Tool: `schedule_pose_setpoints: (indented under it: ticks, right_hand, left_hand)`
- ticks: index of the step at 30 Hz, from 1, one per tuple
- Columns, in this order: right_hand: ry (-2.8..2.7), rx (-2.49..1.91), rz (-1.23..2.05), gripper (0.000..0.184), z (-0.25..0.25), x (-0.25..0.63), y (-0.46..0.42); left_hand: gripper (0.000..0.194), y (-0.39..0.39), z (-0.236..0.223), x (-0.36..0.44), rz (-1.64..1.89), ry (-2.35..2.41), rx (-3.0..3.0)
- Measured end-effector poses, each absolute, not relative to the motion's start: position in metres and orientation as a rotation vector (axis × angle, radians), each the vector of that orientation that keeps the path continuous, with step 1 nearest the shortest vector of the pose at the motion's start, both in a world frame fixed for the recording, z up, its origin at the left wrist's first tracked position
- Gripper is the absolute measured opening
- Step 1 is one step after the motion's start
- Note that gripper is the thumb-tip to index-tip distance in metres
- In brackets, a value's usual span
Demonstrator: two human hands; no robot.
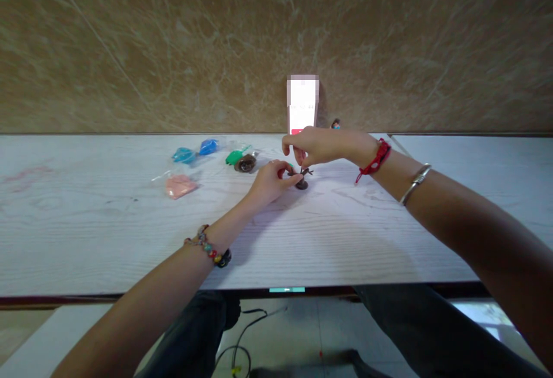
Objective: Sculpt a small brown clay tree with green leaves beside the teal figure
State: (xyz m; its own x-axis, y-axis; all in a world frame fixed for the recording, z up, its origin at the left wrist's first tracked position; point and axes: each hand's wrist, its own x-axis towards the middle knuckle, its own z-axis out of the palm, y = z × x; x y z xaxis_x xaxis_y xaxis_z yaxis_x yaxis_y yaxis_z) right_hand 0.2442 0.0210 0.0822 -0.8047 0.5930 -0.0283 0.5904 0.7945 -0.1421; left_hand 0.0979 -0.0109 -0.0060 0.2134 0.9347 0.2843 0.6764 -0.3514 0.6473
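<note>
A small dark brown piece with a rounded base and thin branching tips, like a little clay tree (pixel 302 183), stands on the white wood-grain table (pixel 345 239). My left hand (pixel 272 182) pinches its left side between thumb and fingers. From above, my right hand (pixel 317 146) reaches over it, thumb and fingertip pressed together at the upper branches; whatever they pinch is too small to make out. A speck of green shows between the two hands. Left of my left hand lies a brown coiled lump (pixel 246 163) in clear wrap, beside a bag of green clay (pixel 234 157).
Bags of light blue clay (pixel 184 155), darker blue clay (pixel 208 147) and pink clay (pixel 180 186) lie on the left. A lit phone (pixel 303 101) leans on the marbled wall (pixel 173 49), with a tiny figure (pixel 336 124) near it. Cables (pixel 237 346) lie on the floor.
</note>
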Motion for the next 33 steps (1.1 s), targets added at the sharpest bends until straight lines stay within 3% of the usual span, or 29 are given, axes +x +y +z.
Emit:
schedule_pose_setpoints:
  ticks: [20,33]
  right_hand:
    - [-2.945,-0.950,0.307,0.041,0.084,0.248,0.025]
    - [-2.380,-1.166,0.329,0.025,0.073,0.301,0.009]
  left_hand:
    - [0.027,-0.011,-0.006,0.098,0.921,1.458,2.084]
    - [0.029,-0.010,0.003,0.070,0.736,1.552,2.175]
